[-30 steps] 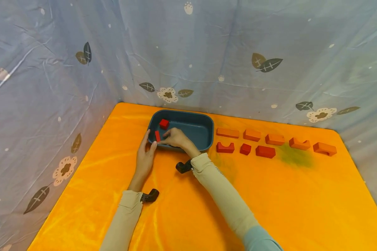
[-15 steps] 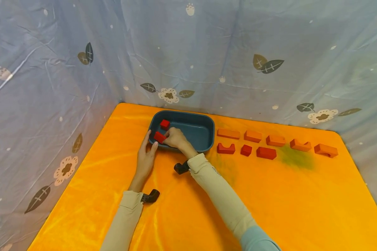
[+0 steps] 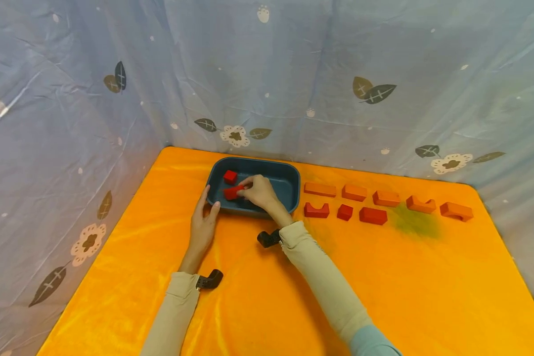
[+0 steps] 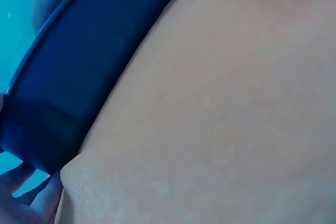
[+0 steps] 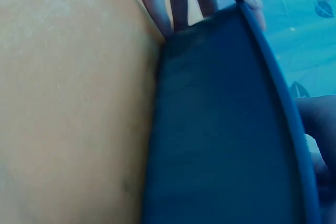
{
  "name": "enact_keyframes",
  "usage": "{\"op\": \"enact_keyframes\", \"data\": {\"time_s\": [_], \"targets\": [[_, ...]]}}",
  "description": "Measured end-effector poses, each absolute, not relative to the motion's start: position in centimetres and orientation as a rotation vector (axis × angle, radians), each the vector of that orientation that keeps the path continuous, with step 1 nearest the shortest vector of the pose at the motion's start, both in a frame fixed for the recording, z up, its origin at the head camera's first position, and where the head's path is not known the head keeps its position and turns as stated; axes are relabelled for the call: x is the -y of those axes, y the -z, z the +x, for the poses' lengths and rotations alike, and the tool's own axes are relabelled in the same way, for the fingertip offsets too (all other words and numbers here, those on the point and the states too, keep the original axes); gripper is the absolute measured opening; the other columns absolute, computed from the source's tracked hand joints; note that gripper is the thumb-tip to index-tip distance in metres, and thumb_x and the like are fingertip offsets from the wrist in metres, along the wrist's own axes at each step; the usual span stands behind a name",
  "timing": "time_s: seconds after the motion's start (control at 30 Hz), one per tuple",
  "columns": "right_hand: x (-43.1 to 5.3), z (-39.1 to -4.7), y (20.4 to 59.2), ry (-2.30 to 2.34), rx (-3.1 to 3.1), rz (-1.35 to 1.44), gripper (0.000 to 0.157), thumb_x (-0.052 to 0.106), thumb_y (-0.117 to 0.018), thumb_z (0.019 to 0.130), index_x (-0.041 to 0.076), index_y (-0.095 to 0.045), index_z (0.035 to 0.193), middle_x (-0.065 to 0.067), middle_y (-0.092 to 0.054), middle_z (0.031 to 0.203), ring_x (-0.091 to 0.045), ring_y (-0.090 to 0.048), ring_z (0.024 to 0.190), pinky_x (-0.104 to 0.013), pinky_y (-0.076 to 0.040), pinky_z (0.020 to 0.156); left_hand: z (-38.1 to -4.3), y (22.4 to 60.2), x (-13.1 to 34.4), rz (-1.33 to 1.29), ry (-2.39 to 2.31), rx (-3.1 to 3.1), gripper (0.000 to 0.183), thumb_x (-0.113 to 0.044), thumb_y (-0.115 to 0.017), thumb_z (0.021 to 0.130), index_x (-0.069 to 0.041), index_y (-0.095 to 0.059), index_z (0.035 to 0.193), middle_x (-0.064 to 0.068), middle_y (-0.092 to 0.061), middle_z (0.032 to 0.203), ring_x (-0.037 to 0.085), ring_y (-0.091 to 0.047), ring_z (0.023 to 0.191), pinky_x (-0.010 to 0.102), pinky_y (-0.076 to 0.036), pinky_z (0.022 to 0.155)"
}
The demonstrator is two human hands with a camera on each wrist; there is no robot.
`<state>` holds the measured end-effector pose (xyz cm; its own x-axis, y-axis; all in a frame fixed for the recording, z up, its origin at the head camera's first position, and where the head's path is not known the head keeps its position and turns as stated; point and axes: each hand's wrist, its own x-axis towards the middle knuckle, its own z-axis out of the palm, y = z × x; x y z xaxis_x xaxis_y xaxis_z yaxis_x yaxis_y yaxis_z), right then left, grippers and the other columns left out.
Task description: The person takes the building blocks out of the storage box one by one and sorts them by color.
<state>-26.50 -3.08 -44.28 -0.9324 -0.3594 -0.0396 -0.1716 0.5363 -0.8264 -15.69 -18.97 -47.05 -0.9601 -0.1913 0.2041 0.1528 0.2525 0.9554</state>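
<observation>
A dark blue rectangular tub (image 3: 291, 198) stands at the back left of the table. My left hand (image 3: 202, 225) holds its near left corner, fingers along the outer end wall and thumb at the front rim. Inside the tub, my right hand (image 3: 261, 192) pinches a red block (image 3: 233, 193) between thumb and fingers. Just behind that block sits a red cube (image 3: 230, 176). The tub's dark outer wall (image 4: 79, 72) fills much of the left wrist view. In the right wrist view, the left hand's fingers (image 5: 176, 3) press its far end; the held block is hidden there.
Right of the tub runs a back row of several orange blocks (image 3: 320, 189), some with arched cutouts. In front of them lie a red notched block (image 3: 316, 210), a red cube (image 3: 344, 212) and a red rectangular block (image 3: 373, 216). Patterned curtains (image 3: 267, 74) enclose the yellow-covered table (image 3: 382, 296).
The right hand has taken the red block near the tub's front left and moved it slightly right, turning it to lie across. My left hand has stayed at the tub's corner.
</observation>
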Motion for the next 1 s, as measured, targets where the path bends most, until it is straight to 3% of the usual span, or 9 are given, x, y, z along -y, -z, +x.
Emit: {"op": "enact_keyframes", "data": {"time_s": [0.27,0.53,1.0], "targets": [[0.8,-26.5,43.8,1.545,-2.409,-0.362,0.032,0.009,-0.068,0.091,-0.005,-0.065,0.12,-0.02,-0.072,0.099,-0.032,-0.072,0.078,-0.035,-0.059,0.07,-15.7,47.2,19.1,0.042,1.764,2.242,0.056,-0.012,-0.052,0.102,-0.003,-0.031,0.153,0.013,-0.028,0.158,0.028,-0.022,0.146,0.044,-0.018,0.119],[-2.2,-26.5,42.6,1.675,-2.367,-0.35,0.024,0.008,-0.068,0.092,-0.003,-0.068,0.113,-0.021,-0.071,0.101,-0.03,-0.072,0.077,-0.032,-0.059,0.069,-15.7,47.0,18.8,0.04,1.767,2.248,0.057,-0.014,-0.053,0.102,-0.004,-0.031,0.153,0.013,-0.027,0.159,0.027,-0.022,0.147,0.043,-0.017,0.119],[-8.3,-25.1,41.9,1.822,-2.239,-0.297,0.035,0.005,-0.063,0.095,-0.011,-0.058,0.126,-0.024,-0.063,0.11,-0.029,-0.071,0.084,-0.033,-0.058,0.077,-15.8,47.1,18.6,0.059,1.774,2.242,0.057,-0.015,-0.052,0.102,-0.006,-0.031,0.154,0.012,-0.027,0.159,0.027,-0.021,0.147,0.045,-0.016,0.119]]}}
